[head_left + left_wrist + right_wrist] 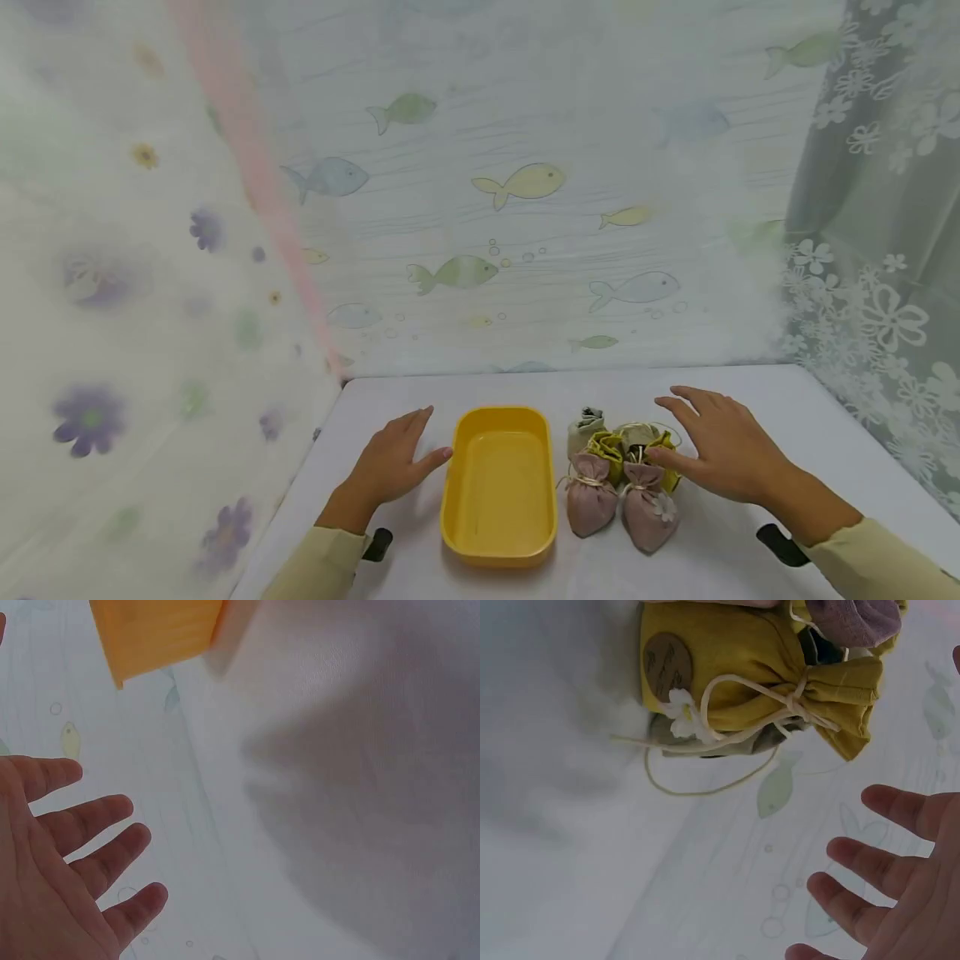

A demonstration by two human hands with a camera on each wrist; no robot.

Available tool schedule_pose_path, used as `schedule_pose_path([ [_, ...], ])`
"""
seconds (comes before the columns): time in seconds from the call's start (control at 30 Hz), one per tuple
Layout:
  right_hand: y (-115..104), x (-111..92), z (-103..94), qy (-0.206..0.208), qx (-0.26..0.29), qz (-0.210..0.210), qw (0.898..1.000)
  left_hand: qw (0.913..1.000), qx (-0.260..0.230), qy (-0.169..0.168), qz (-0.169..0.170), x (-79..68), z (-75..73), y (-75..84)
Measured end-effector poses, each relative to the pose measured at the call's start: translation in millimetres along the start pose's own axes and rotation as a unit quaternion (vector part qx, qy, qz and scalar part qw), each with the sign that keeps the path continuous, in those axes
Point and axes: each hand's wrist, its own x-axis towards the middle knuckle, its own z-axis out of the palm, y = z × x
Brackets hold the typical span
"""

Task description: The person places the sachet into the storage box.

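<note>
My left hand (393,458) hovers left of a yellow plastic tray (498,557), its fingers spread and holding nothing. Over on the right, my right hand (731,446) hangs beside a cluster of small drawstring pouches, also with fingers apart and nothing in them. Two dusty-pink pouches (590,508) stand at the front of that cluster. Behind them are mustard-yellow pouches and a grey-green pouch (581,433). In the right wrist view, a mustard pouch (742,667) shows a round brown tag, a white flower and a cream cord tied round its neck.
A white-covered table (405,550) carries the tray and pouches. Behind it hangs a curtain (540,250) printed with fish. Flowered fabric (150,333) closes the left side, and sheer lace (885,317) the right.
</note>
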Motion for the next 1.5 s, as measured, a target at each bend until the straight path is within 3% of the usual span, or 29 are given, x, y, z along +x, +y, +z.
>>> schedule_pose_path([
  [0.27,-11.2,6.4,9.7,0.013,0.020,-0.016,1.000,0.9969,-0.075,-0.007,-0.024,6.9,17.3,3.6],
  [0.5,-23.9,14.9,17.0,0.012,0.055,-0.028,0.998,0.9771,-0.209,-0.030,-0.029,11.3,27.2,8.6],
  [0.77,-44.2,26.9,26.4,0.022,0.108,-0.053,0.992,0.9622,-0.269,-0.008,-0.043,9.9,34.6,8.1],
  [0.93,-54.3,32.8,36.4,0.040,0.159,-0.087,0.983,0.9549,-0.292,0.010,-0.051,6.4,42.9,3.3],
  [1.1,-59.9,35.9,42.8,0.060,0.200,-0.102,0.973,0.9330,-0.356,0.017,-0.053,7.7,47.3,1.3],
  [1.33,-66.1,36.6,46.2,0.067,0.217,-0.122,0.966,0.8831,-0.467,-0.001,-0.042,11.5,51.4,0.4],
  [1.43,-67.7,33.2,48.1,0.065,0.213,-0.115,0.968,0.8703,-0.491,-0.012,-0.034,11.9,53.2,1.4],
  [1.5,-67.8,30.6,50.3,0.068,0.208,-0.110,0.970,0.8662,-0.498,-0.019,-0.031,12.2,54.8,1.6],
])
